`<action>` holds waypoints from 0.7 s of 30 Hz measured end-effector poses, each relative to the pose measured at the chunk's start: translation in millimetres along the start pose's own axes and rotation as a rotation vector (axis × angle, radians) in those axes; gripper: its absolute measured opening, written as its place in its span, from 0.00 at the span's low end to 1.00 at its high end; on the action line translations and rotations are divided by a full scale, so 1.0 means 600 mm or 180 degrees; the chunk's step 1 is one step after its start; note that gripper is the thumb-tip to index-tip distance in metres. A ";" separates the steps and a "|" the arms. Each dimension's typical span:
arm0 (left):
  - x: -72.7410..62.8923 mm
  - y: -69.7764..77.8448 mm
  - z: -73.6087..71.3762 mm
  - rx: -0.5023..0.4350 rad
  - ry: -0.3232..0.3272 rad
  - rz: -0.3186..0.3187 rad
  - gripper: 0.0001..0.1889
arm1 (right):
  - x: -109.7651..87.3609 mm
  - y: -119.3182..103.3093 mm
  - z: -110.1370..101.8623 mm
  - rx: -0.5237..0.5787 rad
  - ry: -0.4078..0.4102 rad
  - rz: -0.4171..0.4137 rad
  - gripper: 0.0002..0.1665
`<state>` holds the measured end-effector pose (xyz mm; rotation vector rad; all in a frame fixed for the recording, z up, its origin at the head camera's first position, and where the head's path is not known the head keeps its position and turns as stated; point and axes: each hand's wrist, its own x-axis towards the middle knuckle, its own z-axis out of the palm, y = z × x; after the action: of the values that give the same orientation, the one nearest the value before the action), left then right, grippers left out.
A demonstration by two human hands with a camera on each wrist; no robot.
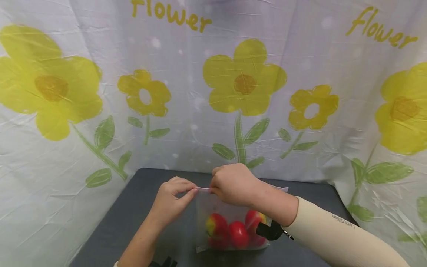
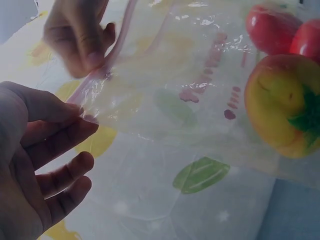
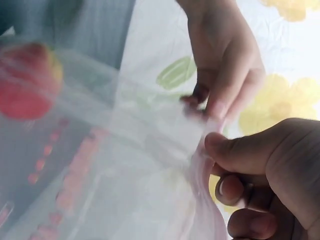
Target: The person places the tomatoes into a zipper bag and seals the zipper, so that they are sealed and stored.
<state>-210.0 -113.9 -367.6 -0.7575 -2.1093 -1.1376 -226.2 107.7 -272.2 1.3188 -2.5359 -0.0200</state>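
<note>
A clear zip bag hangs over the dark table, its pink-edged mouth uppermost. My left hand pinches the left corner of that mouth between thumb and forefinger; its other fingers spread loosely in the left wrist view. Close beside it, my right hand pinches the pink zip strip with thumb and curled fingers. Several red and red-yellow fruits lie in the bag's lower part, among them a smooth red one and a yellow-orange one with a green leafy top. Red print marks the bag's side.
Beneath the hands is a dark grey table. A white curtain with painted yellow flowers surrounds its back and sides. Black straps with devices sit at the wrists, and a cream sleeve covers the right forearm.
</note>
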 end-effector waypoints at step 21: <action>-0.027 -0.035 -0.020 0.0139 0.0222 -0.0287 0.07 | -0.190 0.119 -0.049 0.0357 -0.0028 0.0444 0.03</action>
<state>-211.9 -137.4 -385.0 -0.5995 -2.1211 -1.1445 -213.9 244.4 -261.4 1.1794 -2.6649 0.1472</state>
